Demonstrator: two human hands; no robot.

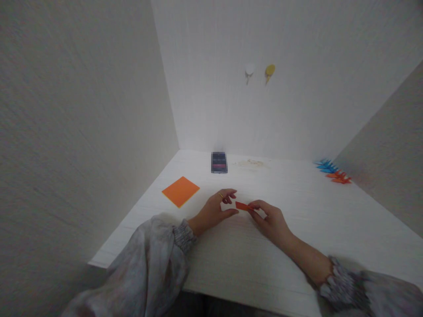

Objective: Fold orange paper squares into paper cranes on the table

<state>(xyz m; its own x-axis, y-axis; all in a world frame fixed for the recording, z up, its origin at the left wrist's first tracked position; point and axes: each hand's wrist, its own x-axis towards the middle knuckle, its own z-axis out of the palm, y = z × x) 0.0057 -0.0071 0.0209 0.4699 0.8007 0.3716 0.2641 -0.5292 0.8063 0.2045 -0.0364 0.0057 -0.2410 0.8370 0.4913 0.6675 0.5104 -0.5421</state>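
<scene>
Between thumb and fingers, my right hand (269, 218) pinches a small folded piece of orange paper (242, 205) above the white table. The paper's free end points left. My left hand (220, 206), with a ring on one finger, is just left of that end, thumb and fingers apart with nothing between them. A flat stack of square orange paper (180, 191) lies to the left of my left hand, turned corner toward me.
At the back right stands a row of folded blue paper figures (326, 166) and orange paper figures (339, 177). A dark, pixelated object (219, 163) is near the back wall. Two hooks, a white hook (249, 70) and a yellow hook (269, 71), are on that wall. Walls enclose both sides.
</scene>
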